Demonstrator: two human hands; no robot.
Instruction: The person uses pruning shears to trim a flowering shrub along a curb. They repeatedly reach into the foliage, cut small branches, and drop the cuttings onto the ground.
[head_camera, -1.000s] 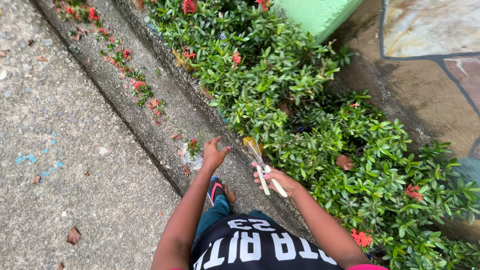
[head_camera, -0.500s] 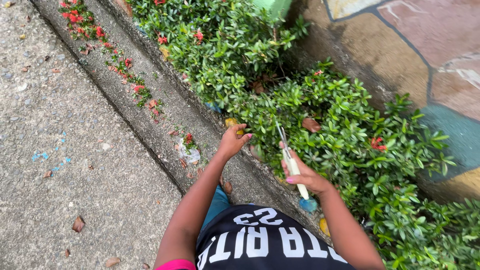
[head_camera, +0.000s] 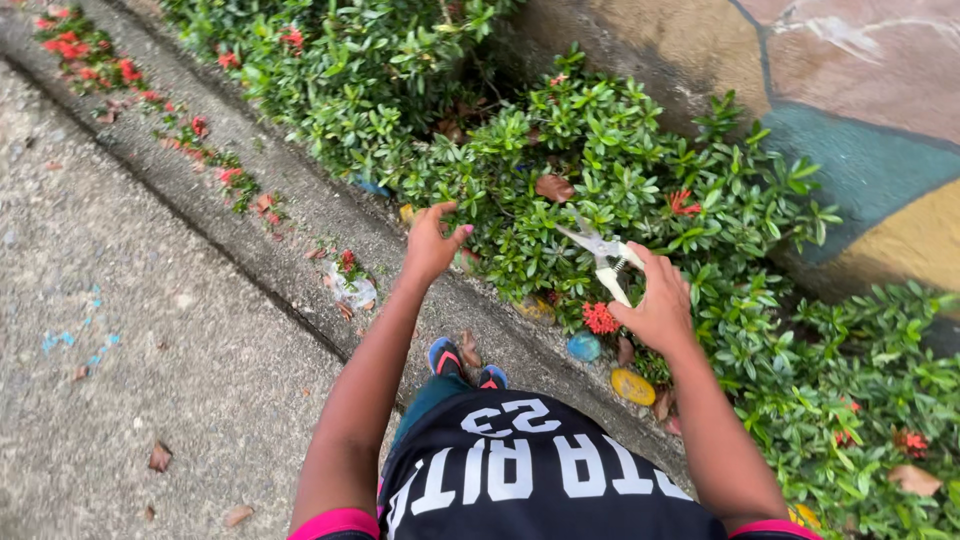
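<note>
My right hand (head_camera: 662, 305) grips a pair of garden shears (head_camera: 603, 256) with pale handles, the metal blades apart and pointing up-left into a low green hedge (head_camera: 600, 170). My left hand (head_camera: 434, 240) reaches toward the hedge's edge, fingers curled and apart, holding nothing that I can see. A red flower cluster (head_camera: 600, 318) sits just below the shears. A dry brown leaf (head_camera: 553, 187) lies on the foliage above the blades. My shoes (head_camera: 462, 362) stand on the concrete kerb (head_camera: 300, 215).
Cut red flowers and leaves (head_camera: 200, 150) lie strewn along the kerb. Crumpled wrapper litter (head_camera: 350, 290) sits on it near my left hand. Painted stones (head_camera: 632, 386) lie at the hedge base. A painted wall (head_camera: 850, 110) rises behind; rough pavement (head_camera: 130, 350) is at left.
Both hands have moved up and further into the hedge. The shears have swung so the blades point up-left, and the view has shifted right along the hedge.
</note>
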